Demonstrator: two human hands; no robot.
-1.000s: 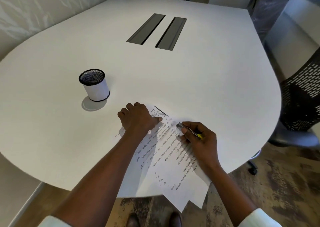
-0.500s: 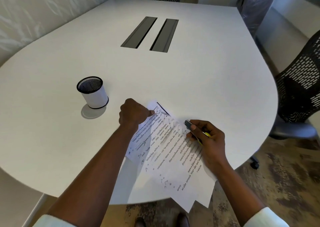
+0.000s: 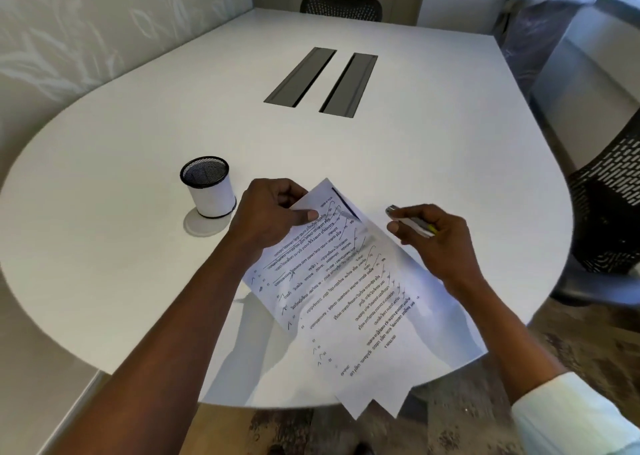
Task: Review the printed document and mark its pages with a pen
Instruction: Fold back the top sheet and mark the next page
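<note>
- Printed document [image 3: 346, 291], a fanned sheaf of loose pages marked with ticks, lies at lower centre of the frame on the white table [image 3: 415, 142]. Its long axis runs from mid-picture down toward the lower right, where the bottom corners overhang the table's near edge.
- The left hand [image 3: 273, 212] pinches the top sheet's far corner between thumb and curled fingers, with that end raised off the pages beneath.
- The right hand [image 3: 433, 236] is curled round a pen [image 3: 410, 220], held just right of the document's upper end and touching no paper.
- The page lies down and left of the pen, so the right hand is nearer for any mark. A page turn by the left hand looks likely first.
- A mesh pen cup [image 3: 207, 187] stands left of the left hand, near but apart.
</note>
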